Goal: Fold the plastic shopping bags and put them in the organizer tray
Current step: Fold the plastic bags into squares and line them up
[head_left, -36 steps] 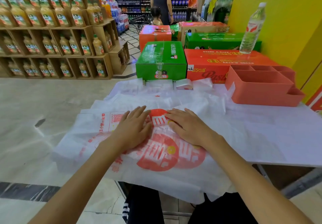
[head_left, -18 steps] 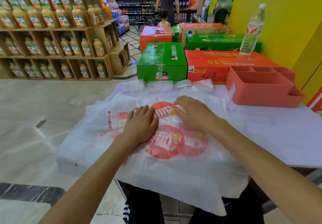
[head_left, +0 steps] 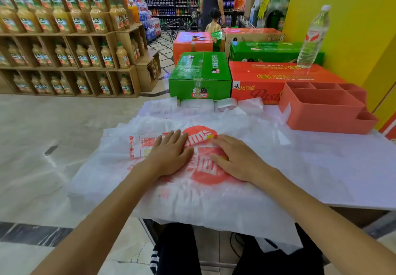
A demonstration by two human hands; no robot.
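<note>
Coral organizer tray (head_left: pixel 325 112) sits beyond plastic bag (head_left: pixel 214 197), before cartons (head_left: pixel 267 77).

Bright, even shop lighting falls from overhead and leaves almost no hard shadows; only a faint soft shade sits under the hands on the plastic bag (head_left: pixel 192 197). The bag's white film looks washed out, its creases barely readable. Left of the bag, the pale floor (head_left: pixel 53 146) carries a dull sheen. Wide-angle bending curves the shelves (head_left: pixel 64 60) beyond it. Distant aisles behind the bag are soft and smeared.
</note>
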